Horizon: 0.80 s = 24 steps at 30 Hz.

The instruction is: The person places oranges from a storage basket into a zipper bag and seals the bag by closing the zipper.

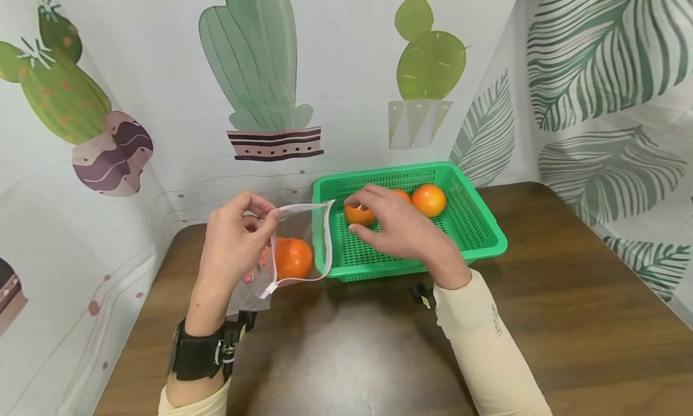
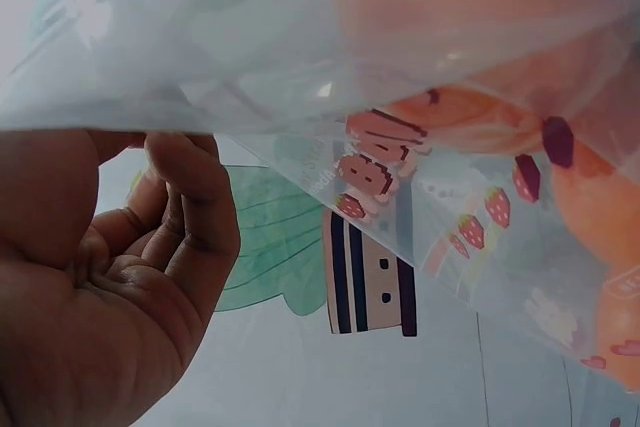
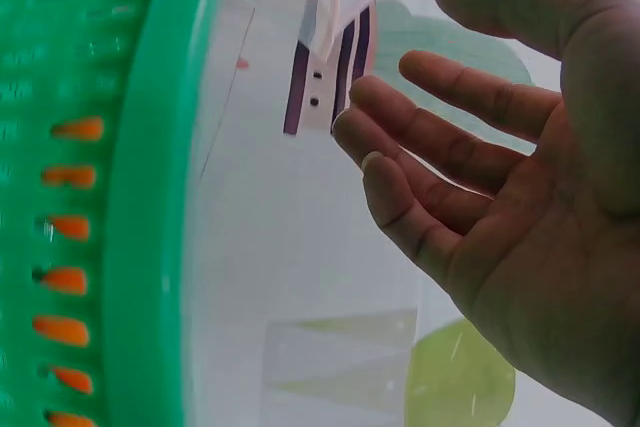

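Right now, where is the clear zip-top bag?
In the head view, the clear zip-top bag is left of centre, by the left end of the green plastic basket, its rim pinched by the left hand, with orange fruit inside.

Bag (image 1: pixel 328 238) left, basket (image 1: pixel 400 264) right — fruit (image 1: pixel 429 200) in both

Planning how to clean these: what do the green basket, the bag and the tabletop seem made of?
Green basket: likely molded plastic, slightly glossy; even color, regular slots.
Bag: probably thin, smooth plastic film; see-through, creased.
Tabletop: wood or wood-look laminate, faintly glossy; brown grain and reflected light can't settle which.
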Tool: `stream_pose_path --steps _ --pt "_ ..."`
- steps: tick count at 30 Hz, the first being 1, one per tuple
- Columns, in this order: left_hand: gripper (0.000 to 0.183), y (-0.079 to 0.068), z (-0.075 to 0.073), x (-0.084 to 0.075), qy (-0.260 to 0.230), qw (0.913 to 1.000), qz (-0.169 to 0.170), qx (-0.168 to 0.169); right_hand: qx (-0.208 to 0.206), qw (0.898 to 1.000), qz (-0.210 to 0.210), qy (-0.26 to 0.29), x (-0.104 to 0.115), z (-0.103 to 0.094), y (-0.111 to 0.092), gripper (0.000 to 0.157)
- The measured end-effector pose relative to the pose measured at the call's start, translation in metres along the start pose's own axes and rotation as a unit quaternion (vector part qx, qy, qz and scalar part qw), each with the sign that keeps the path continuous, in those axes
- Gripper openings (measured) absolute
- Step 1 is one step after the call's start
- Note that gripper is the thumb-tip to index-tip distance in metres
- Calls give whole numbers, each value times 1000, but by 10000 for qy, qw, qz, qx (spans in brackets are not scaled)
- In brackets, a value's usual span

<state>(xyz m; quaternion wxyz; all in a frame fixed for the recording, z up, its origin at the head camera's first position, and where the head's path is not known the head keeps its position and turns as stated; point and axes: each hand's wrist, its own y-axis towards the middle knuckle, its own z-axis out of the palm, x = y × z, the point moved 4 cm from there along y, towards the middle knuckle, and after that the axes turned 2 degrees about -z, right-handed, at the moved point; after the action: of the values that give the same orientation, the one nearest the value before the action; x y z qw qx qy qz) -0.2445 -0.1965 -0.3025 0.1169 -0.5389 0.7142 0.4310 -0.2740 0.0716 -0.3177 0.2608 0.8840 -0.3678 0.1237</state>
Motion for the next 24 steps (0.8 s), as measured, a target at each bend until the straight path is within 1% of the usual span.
stream_pose_path --steps 6,15,19,24 --pt "6 0 -1 0 42 10000 -17 -20 -99 9998 141 116 -7 -5 -1 34" --pt "5 1 -1 -1 98 9999 -18 -65 -174 9998 96 23 -15 -8 -2 35" --pt "5 1 -3 0 80 9999 -27 -69 -61 9998 180 83 -19 -5 -1 35" --pt "5 0 -4 2 33 10000 -20 -46 132 9988 464 125 -28 6 0 39"
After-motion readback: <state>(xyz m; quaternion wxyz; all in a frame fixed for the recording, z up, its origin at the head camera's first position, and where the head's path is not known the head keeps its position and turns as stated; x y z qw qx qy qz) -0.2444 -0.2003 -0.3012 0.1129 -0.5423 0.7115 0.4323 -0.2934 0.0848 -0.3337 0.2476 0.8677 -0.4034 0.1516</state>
